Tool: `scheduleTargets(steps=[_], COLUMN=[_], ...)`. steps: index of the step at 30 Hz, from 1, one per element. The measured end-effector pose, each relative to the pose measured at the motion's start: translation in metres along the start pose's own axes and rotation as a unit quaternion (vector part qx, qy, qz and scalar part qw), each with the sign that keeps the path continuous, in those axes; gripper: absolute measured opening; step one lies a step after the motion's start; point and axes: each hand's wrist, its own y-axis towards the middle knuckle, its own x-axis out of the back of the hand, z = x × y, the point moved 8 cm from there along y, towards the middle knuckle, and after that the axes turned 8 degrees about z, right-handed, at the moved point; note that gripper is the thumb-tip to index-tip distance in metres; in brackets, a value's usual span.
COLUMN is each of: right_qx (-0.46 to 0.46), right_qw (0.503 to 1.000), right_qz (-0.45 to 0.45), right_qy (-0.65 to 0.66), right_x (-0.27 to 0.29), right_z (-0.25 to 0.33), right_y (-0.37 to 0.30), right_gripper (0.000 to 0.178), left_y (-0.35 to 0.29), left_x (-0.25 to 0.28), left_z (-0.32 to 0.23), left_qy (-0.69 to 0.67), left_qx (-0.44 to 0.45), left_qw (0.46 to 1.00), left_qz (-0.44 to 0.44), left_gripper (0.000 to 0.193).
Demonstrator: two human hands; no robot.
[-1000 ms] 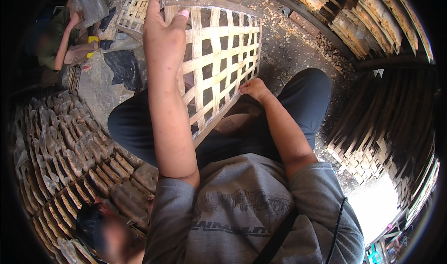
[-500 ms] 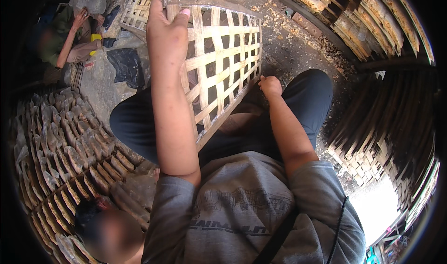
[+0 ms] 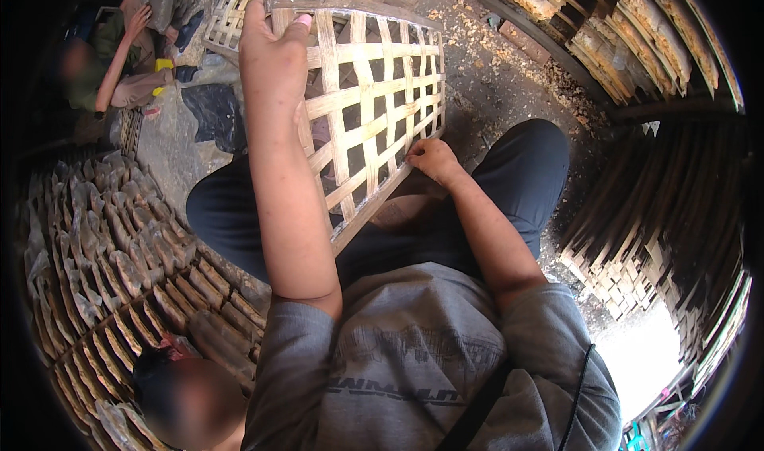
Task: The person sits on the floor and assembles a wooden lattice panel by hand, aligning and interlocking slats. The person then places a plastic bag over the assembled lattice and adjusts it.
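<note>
A woven bamboo rack (image 3: 366,51) with an open lattice and a wooden border stands tilted in front of me, above my lap. My left hand (image 3: 274,49) grips its far left corner, with the thumb over the border and the fingers behind it. At the near right border, my right hand (image 3: 434,159) is closed, its thumb and forefinger pinched together against the wood. Whether anything small is between those fingertips cannot be made out. Another lattice rack (image 3: 225,23) lies beyond the one I hold.
Racks with pale crumbly slabs (image 3: 629,49) lean at the far right, above stacked bamboo racks (image 3: 637,212). Rows of plastic-wrapped slabs (image 3: 103,244) fill the left. One person (image 3: 119,61) sits at the far left; another (image 3: 187,387) is at the lower left. Crumbs (image 3: 493,45) litter the floor.
My right hand has moved left along the near border, from close to its right corner towards the middle. The rack and my left hand have shifted slightly left.
</note>
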Motion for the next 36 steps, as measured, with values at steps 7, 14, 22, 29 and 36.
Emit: scheduleTargets(steps=[7,14,22,29,36], right_qx=[-0.139,-0.342,-0.213,-0.128,-0.088], right_qw=[0.99,0.856,0.898,0.945,0.97], right_qz=[0.033,-0.034,-0.141,-0.213,-0.222], right_qy=[-0.008,0.385,0.359,0.212,-0.035], right_x=[-0.027,-0.035,-0.018,-0.014,0.02], right_z=[-0.119,-0.172,-0.184,-0.203,-0.138], right_y=[0.054,0.061,0.092,0.117,0.082], right_gripper=[0.022,0.034,0.045,0.04,0.023], left_y=[-0.004,-0.019,-0.009,-0.007,-0.007], left_x=[-0.001,0.006,-0.013,-0.022,-0.016], left_z=[-0.008,-0.013,-0.025,-0.03,-0.019], left_qy=[0.0,0.025,0.051,0.014,-0.003], left_qx=[0.008,0.022,0.019,0.026,0.031], left_qw=[1.0,0.999,0.998,1.0,0.999], left_qz=[-0.004,-0.037,0.006,0.009,0.01], left_gripper=[0.042,0.043,0.043,0.041,0.042])
